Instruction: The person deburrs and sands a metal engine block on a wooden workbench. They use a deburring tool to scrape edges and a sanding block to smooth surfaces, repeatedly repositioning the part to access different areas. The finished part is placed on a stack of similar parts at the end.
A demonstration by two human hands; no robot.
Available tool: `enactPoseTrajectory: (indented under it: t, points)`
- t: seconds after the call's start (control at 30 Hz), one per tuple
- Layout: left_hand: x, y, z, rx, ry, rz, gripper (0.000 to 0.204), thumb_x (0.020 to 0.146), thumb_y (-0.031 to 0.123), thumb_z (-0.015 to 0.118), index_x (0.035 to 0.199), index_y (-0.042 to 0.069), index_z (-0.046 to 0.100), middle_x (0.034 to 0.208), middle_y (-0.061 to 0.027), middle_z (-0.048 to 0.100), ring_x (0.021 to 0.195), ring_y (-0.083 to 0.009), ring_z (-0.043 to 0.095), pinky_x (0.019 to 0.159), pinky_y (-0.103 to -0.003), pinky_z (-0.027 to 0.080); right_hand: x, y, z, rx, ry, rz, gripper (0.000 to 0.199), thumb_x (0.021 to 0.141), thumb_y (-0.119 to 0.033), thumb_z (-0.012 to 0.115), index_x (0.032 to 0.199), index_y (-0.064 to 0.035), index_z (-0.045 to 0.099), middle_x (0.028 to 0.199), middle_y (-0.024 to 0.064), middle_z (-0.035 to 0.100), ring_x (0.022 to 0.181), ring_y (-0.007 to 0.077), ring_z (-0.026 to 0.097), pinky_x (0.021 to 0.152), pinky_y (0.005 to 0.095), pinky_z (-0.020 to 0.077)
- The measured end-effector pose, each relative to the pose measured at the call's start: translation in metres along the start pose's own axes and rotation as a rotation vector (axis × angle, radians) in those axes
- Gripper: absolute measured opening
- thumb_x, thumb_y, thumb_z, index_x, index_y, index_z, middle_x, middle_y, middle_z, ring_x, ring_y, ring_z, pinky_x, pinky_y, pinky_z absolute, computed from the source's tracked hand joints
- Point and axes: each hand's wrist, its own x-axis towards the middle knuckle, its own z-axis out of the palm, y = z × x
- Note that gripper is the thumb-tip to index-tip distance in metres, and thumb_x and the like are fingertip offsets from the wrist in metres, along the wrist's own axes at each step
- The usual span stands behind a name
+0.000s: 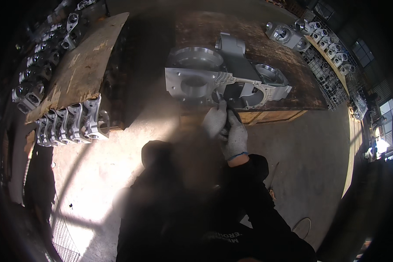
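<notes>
A large silver-grey metal casting (242, 65) with round bores and a machined front flange rests on a brown wooden table. At its near edge, just below the front opening, my two gloved hands are close together. My right hand (236, 139), in a whitish knit glove with a blue cuff edge, is closed round a dark hand tool (224, 132); its exact kind is unclear. Beside it, my left hand (215, 121), in a similar glove, has its fingers closed, with the fingertips at the flange's lower edge. What those fingers hold is hidden, and haze blurs that side.
The wooden table (196, 26) extends behind the casting. Another casting (284, 35) sits at its far right corner, near a wire cage (321, 65) with several smaller castings. On the left, smaller castings (94, 118) line a wooden board (85, 56). Sunlit concrete floor (100, 170) lies below.
</notes>
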Motion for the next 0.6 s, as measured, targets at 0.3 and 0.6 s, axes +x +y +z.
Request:
enactPoseTrajectory:
  t: [0.3,0.6]
  points:
    - [-0.010,0.011,-0.032,0.078,-0.162,0.187,0.047,0.111,0.034,0.044,0.128,-0.003,0.066,0.113,-0.0269,0.072,0.113,-0.0380,0.070,0.094,-0.047,0.058,-0.009,0.008,-0.005,-0.130,0.029,-0.081,0.033,0.111,-0.025,0.054,0.133,-0.0041,0.069,0.095,0.0007,0.067,0.078,0.0105,0.056,0.068,0.0257,0.0436]
    - [-0.049,0.032,-0.033,0.395,0.100,0.232,0.047,0.108,0.037,0.048,0.116,-0.003,0.070,0.105,-0.0260,0.072,0.096,-0.0412,0.070,0.086,-0.049,0.054,0.010,-0.023,-0.013,-1.547,0.003,-0.673,0.040,0.105,-0.017,0.060,0.143,-0.0088,0.066,0.122,0.0199,0.076,0.110,0.0325,0.075,0.096,0.0397,0.0584]
